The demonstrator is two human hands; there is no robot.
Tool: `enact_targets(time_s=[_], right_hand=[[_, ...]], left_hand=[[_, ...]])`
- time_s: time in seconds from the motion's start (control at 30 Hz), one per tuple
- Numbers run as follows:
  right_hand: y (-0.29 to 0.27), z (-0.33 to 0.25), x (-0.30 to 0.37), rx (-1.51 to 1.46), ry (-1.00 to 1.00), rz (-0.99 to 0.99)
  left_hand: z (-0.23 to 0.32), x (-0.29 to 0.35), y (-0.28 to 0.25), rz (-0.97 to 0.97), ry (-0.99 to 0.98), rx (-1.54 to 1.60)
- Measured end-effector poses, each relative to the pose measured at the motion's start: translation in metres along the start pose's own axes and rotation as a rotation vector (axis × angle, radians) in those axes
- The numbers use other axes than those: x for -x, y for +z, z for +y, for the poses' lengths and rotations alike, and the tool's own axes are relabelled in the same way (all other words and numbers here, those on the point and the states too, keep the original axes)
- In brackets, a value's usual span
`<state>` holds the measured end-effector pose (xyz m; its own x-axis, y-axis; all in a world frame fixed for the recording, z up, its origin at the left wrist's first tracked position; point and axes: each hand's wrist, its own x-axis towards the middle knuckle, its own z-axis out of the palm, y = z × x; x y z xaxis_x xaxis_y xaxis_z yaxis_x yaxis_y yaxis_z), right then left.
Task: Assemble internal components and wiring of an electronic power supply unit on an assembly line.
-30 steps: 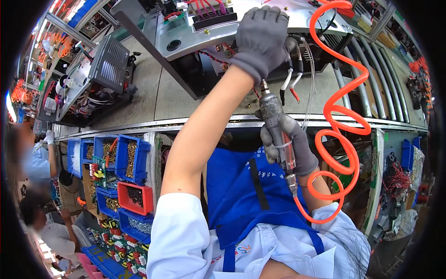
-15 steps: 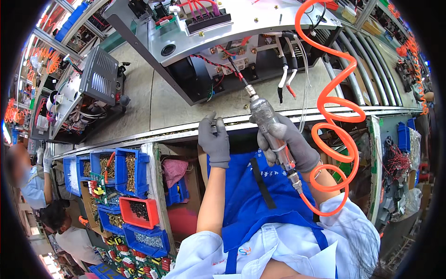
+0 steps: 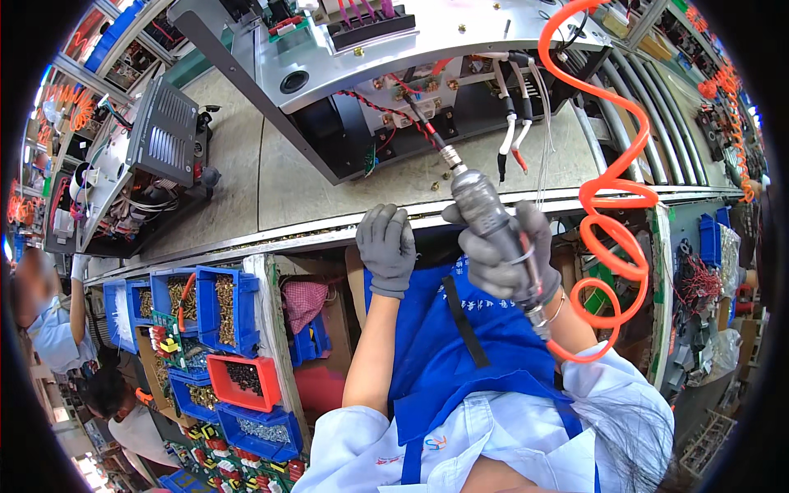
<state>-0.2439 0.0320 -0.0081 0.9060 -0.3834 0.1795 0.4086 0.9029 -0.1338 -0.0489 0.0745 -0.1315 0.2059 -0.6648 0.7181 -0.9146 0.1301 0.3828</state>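
Observation:
Wrapped in the grey-gloved fingers of my right hand [image 3: 509,259] is a pneumatic screwdriver [image 3: 479,201], its long bit reaching up and left into an open metal chassis [image 3: 382,70]. The bit's end lies by the copper-coloured fasteners and twisted red-black wires inside; whether it touches a screw I cannot make out. A coiled orange air hose [image 3: 612,181] runs from the tool's rear. My left hand [image 3: 386,248], also gloved in grey, rests at the bench's front edge with fingers stretched out and nothing in it. White and black cable ends [image 3: 509,135] hang from the chassis just right of the tool.
Another dark-cased unit [image 3: 160,140] stands on the bench at left. Blue bins [image 3: 226,311] and a red bin [image 3: 244,383] of screws sit below the bench edge, above several circuit boards [image 3: 222,456]. Metal rollers [image 3: 649,123] lie at right. Two other people are at far left.
My left hand has turned and flattened at the bench edge. The screwdriver has shifted slightly right in my right hand, whose fingers now wrap further over it.

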Motion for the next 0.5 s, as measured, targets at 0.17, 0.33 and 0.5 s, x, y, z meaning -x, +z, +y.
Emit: enact_targets(time_s=[0.17, 0.33, 0.5], right_hand=[[0.003, 0.0, -0.003, -0.241, 0.008, -0.086], [0.039, 0.009, -0.009, 0.771, -0.053, 0.57], [0.032, 0.017, -0.013, 0.643, -0.093, 0.671]], left_hand=[[-0.001, 0.001, -0.001, -0.004, 0.029, 0.001], [-0.003, 0.002, -0.001, -0.002, 0.025, 0.002], [-0.001, 0.002, 0.0, -0.012, 0.024, -0.01]])
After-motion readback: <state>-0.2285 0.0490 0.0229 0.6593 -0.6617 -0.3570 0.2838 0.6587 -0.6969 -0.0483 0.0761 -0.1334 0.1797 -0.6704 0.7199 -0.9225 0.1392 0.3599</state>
